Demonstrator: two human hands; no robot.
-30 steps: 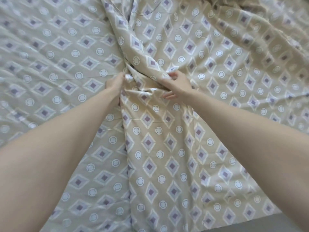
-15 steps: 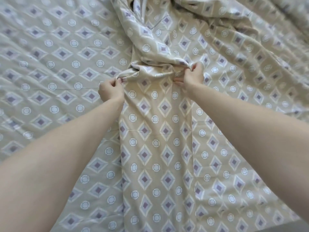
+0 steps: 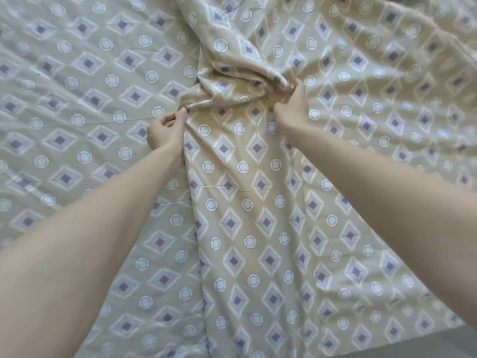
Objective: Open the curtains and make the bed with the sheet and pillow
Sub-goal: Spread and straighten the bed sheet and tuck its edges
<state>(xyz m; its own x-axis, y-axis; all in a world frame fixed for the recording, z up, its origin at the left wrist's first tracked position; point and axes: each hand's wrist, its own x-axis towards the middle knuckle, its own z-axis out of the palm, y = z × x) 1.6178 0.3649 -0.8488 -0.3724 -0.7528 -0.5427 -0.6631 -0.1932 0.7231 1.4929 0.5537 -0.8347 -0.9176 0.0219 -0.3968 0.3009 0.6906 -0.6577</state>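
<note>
Arms, both bare, stretch forward from the lower corners over a bed [image 3: 77, 104] covered in beige cloth printed with purple diamonds and white rings. A loose sheet [image 3: 245, 228] in the same print lies on top of it, running as a long flat band from the bottom edge up the middle and spreading in soft wrinkles across the right side. Near the hands the sheet is gathered into a twisted bunch [image 3: 232, 83] of folds, which carries on as a rumpled ridge toward the top edge. The left hand [image 3: 165, 133] sits at the sheet's left border, just below the bunch, its thumb and curled fingers pinching the edge of the cloth. The right hand [image 3: 293, 109] is at the bunch's right side, a little higher, with its fingers curled into the gathered folds and gripping them. The two hands are near each other, with the flat band of sheet between them. At the bottom right corner a plain grey surface [image 3: 444, 344] shows past the sheet's hem; whether it is floor or bed frame cannot be told.
</note>
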